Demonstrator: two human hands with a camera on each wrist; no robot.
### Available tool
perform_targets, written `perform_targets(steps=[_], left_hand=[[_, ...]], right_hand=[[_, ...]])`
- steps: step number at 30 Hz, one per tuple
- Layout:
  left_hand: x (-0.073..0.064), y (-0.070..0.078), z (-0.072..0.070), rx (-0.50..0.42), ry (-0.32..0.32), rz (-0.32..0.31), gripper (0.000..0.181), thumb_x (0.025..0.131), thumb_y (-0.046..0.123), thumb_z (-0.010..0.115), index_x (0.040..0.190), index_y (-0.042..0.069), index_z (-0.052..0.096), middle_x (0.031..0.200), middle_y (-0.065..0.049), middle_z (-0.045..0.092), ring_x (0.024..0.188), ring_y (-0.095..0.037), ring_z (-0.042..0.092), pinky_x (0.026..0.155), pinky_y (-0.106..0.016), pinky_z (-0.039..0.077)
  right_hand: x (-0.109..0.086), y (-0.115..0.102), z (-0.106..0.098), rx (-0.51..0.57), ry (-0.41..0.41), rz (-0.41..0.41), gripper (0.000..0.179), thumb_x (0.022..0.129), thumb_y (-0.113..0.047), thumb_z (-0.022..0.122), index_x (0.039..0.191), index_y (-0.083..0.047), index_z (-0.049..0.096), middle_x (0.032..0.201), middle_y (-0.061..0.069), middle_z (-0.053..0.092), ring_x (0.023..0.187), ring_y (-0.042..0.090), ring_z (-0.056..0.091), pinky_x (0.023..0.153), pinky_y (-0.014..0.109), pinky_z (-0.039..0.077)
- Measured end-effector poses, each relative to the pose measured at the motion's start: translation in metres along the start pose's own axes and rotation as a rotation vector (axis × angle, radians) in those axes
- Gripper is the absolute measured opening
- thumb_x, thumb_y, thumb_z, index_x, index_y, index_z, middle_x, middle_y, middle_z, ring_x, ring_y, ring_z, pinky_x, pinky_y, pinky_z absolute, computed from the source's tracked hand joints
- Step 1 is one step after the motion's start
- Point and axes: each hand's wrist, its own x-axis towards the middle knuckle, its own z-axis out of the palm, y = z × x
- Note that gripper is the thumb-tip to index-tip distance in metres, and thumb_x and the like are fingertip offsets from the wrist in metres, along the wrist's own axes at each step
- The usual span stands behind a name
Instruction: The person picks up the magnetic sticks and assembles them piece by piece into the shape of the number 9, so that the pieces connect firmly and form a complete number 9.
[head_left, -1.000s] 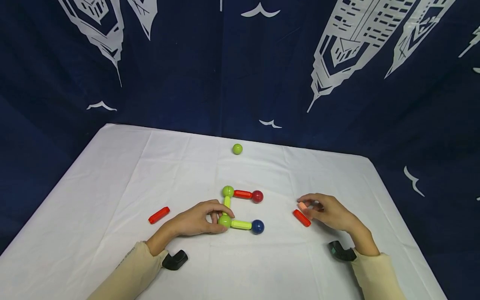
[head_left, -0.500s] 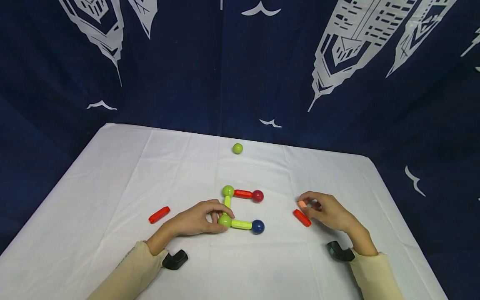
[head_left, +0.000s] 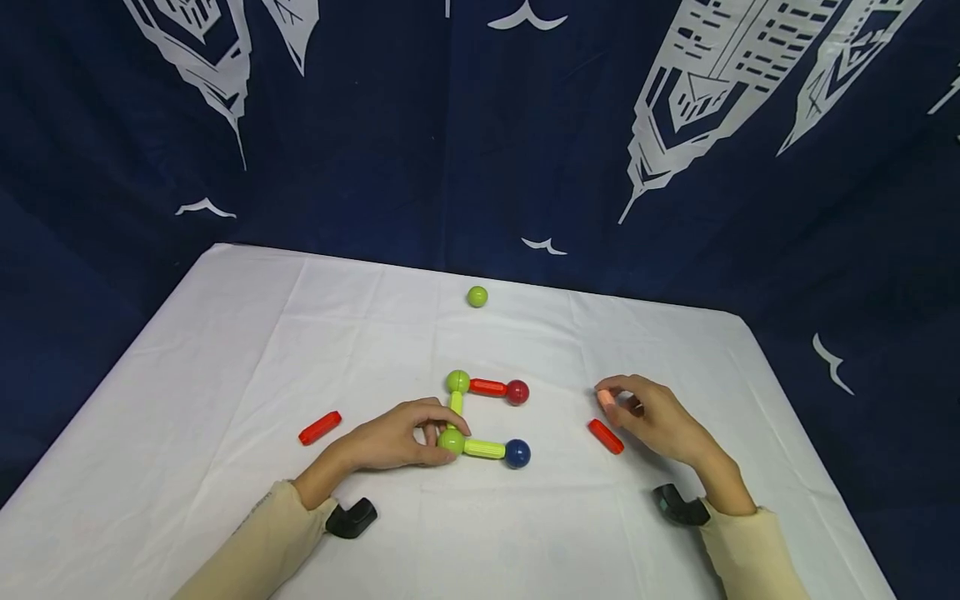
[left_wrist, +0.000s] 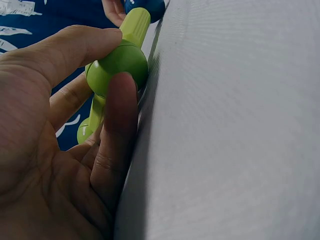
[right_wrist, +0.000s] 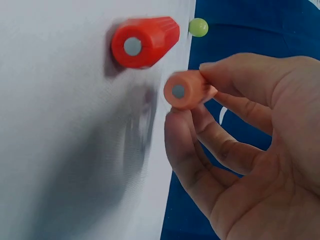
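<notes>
Grips a green ball (head_left: 451,442) at lower center of the frame with the left hand (head_left: 396,437); pinches an orange construction rod (head_left: 605,400), lower right, between fingers (right_wrist: 179,131) of the right hand (head_left: 660,419), near a red rod (head_left: 606,437).

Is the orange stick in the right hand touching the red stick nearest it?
Apart: the right wrist view shows a gap of white tablecloth between the orange stick and the red stick.

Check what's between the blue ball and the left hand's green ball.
A ridged yellow-green stick bridges the green ball and blue ball, seen in the head view.
</notes>
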Motion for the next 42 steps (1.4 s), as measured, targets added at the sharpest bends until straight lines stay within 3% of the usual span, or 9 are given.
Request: perform_targets(steps=[10, 19, 29, 36, 42], left_hand=[[0.001, -0.001, 0.0, -0.007, -0.004, 0.008, 0.03, 0.089, 0.022, 0.076, 0.118, 0.022, 0.07, 0.096, 0.0, 0.058, 0.084, -0.014, 0.057, 0.074, -0.024, 0.045], [0.0, 0.001, -0.001, -0.019, -0.006, 0.001, 0.031, 0.089, 0.021, 0.076, 0.119, 0.021, 0.07, 0.096, 0.0, 0.058, 0.083, -0.014, 0.057, 0.073, -0.024, 0.045], [-0.001, 0.001, -0.001, -0.01, -0.004, 0.001, 0.03, 0.089, 0.021, 0.075, 0.119, 0.021, 0.07, 0.095, 0.0, 0.057, 0.083, -0.013, 0.057, 0.073, -0.024, 0.045], [-0.001, 0.0, 0.0, -0.011, -0.004, -0.006, 0.03, 0.089, 0.021, 0.076, 0.119, 0.021, 0.07, 0.095, 0.0, 0.057, 0.084, -0.014, 0.057, 0.073, -0.024, 0.045], [0.0, -0.001, 0.0, -0.015, -0.004, -0.001, 0.03, 0.089, 0.021, 0.076, 0.118, 0.022, 0.07, 0.096, -0.001, 0.058, 0.084, -0.015, 0.057, 0.074, -0.025, 0.045]], right_hand=[[0.001, -0.005, 0.003, -0.001, 0.091, -0.067, 0.024, 0.095, -0.007, 0.068, 0.118, -0.004, 0.066, 0.111, 0.005, 0.068, 0.086, 0.019, 0.063, 0.078, 0.034, 0.057], [0.003, -0.013, 0.01, 0.03, 0.068, -0.066, 0.024, 0.095, -0.008, 0.068, 0.119, -0.005, 0.065, 0.111, 0.005, 0.067, 0.088, 0.019, 0.065, 0.08, 0.034, 0.058], [0.008, -0.031, 0.02, 0.224, 0.069, -0.007, 0.029, 0.095, -0.01, 0.069, 0.124, -0.005, 0.063, 0.114, 0.008, 0.067, 0.092, 0.021, 0.067, 0.082, 0.028, 0.058], [0.011, -0.05, 0.028, 0.34, 0.044, 0.055, 0.03, 0.098, -0.019, 0.066, 0.126, -0.01, 0.062, 0.103, 0.01, 0.073, 0.096, 0.02, 0.07, 0.075, 0.025, 0.055], [0.012, -0.061, 0.039, 0.449, 0.091, 0.081, 0.031, 0.096, -0.014, 0.068, 0.125, -0.006, 0.061, 0.112, 0.016, 0.068, 0.09, 0.019, 0.071, 0.073, 0.025, 0.056]])
